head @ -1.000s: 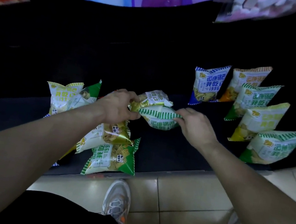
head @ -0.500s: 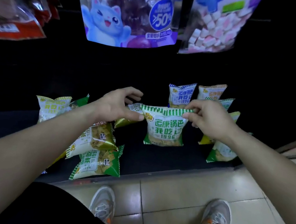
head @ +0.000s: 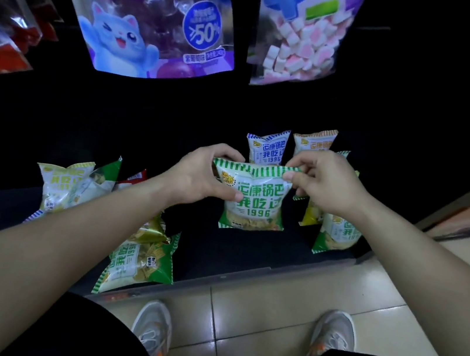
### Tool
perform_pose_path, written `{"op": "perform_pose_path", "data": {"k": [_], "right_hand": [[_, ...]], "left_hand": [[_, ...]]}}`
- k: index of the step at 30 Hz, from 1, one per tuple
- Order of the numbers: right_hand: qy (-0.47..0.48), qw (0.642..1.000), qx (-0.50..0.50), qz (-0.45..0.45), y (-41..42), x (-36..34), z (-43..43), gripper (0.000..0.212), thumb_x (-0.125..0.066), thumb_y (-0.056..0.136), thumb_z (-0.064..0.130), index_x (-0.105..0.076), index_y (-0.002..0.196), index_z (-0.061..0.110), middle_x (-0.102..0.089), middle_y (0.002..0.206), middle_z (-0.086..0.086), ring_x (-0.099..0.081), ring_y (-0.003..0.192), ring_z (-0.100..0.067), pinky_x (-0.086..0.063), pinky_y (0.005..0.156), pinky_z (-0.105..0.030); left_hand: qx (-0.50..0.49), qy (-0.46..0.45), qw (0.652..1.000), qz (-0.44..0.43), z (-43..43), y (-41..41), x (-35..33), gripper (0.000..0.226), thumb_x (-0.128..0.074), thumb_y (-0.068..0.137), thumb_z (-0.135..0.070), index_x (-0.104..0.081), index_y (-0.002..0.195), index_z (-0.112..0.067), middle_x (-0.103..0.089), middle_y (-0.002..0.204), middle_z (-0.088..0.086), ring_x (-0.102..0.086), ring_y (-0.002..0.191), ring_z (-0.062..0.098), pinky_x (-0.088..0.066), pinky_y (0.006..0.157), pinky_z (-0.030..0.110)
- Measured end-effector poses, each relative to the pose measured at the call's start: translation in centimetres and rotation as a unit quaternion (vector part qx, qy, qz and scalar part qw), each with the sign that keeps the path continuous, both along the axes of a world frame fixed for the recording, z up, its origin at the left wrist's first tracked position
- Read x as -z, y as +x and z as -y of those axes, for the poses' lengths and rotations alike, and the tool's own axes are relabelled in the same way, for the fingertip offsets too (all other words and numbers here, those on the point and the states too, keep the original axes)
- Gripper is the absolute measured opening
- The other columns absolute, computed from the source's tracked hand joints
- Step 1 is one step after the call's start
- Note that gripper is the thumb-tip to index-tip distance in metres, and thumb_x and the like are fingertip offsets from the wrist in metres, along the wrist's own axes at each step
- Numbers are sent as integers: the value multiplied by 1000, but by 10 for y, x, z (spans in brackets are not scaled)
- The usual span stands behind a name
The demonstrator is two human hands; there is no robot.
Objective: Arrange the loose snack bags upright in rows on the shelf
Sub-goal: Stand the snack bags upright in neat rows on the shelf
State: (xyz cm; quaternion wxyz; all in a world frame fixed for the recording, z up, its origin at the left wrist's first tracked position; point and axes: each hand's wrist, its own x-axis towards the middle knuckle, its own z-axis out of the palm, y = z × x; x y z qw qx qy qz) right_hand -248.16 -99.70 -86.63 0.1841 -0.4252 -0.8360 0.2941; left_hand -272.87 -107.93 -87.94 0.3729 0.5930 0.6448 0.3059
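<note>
Both hands are on one bag. The left hand (head: pixel 196 178) holds the green-striped snack bag (head: pixel 254 204) at its upper left corner, thumb across the front. The right hand (head: pixel 330 182) pinches the top seam at the right corner, fingers (head: pixel 291 175) curled tight on the striped edge. Neither hand is free. The bag hangs upright, print facing me, over the middle of the dark shelf (head: pixel 245 259). I cannot tell whether its bottom edge touches the shelf or rides just above it. Behind it stands a blue-striped bag (head: pixel 266 149), with an orange-striped bag (head: pixel 315 141) beside that. A row of standing bags (head: pixel 337 235) runs forward on the right, partly hidden by the right wrist. To the left lies the loose pile (head: pixel 137 264), several bags flat or leaning on one another, near the shelf's front lip. My reading: the step in hand is placing this bag upright next to the standing ones, and most of the pile is not yet done. The next move calls for setting the bottom flat, close beside the right-hand row without knocking it. Both grips then need to ease off slowly, since a puffy bag may tip. After that, reach left for the pile.
</note>
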Motion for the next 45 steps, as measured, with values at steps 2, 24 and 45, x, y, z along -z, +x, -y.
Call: {"op": "perform_pose_path", "data": {"k": [2,24,45], "right_hand": [[-15,1000,12,-17,8,2,-4,8,-70,93,26,-67,99,21,-68,76,-5,-69,60,-5,-60,69,-39],[48,982,112,142,85,80,-100,32,-59,98,29,-60,127,16,-56,119,-4,-51,90,-13,-41,77,-28],[55,982,173,50,99,126,-117,25,-68,89,17,-66,114,16,-58,106,-1,-60,90,-15,-49,83,-30]], "left_hand": [[-14,-3,1000,0,-7,9,1,54,-93,63,-22,-65,109,-28,-71,95,-9,-68,82,-3,-50,66,12],[-121,-44,990,-55,-142,47,118,57,-93,63,-29,-58,108,-30,-70,96,0,-68,79,13,-59,67,31],[-178,-20,984,20,-198,41,186,58,-89,69,-22,-55,117,-22,-61,100,-7,-61,89,12,-49,68,22]]}}
